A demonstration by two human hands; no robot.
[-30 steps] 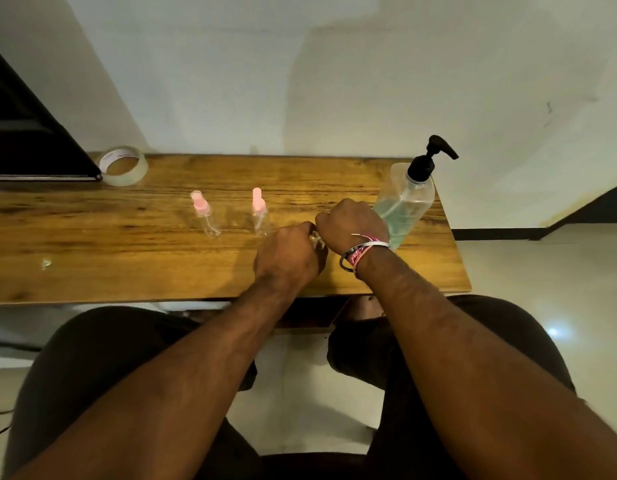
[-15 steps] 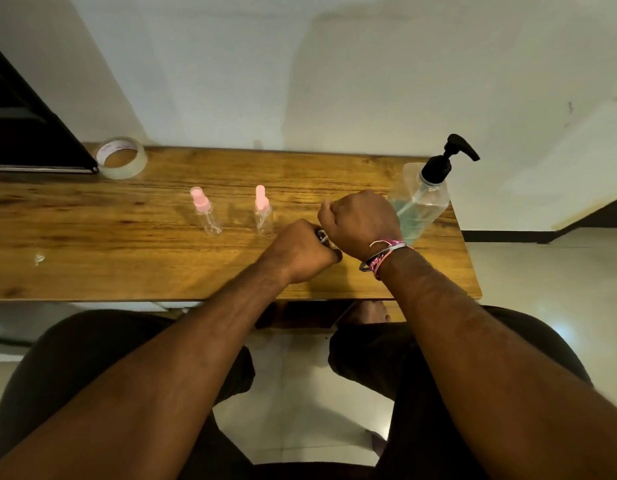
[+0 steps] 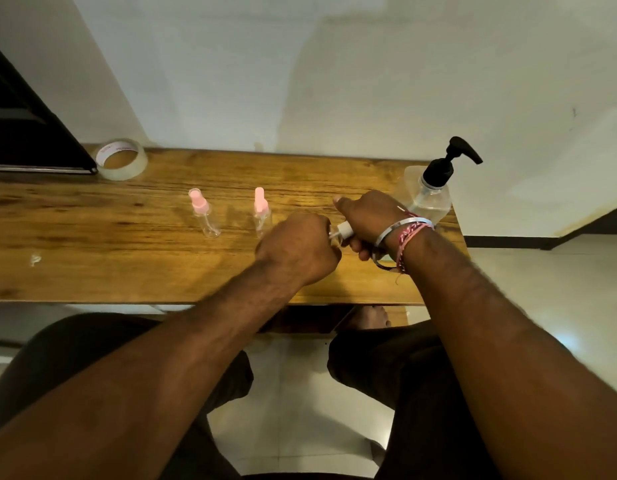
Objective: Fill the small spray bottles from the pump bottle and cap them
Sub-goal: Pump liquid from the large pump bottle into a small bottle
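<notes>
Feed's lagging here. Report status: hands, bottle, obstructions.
Left hand gripping small clear bottle, mostly hidden. Right hand gripping its pale spray cap. Two pink-capped small spray bottles upright behind, clear pump bottle with black pump far right. Nothing obstructing.

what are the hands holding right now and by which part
Both hold a third small spray bottle between them. The right hand grips its spray-head end; the left hand wraps the body, which is mostly hidden inside the fist.
</notes>
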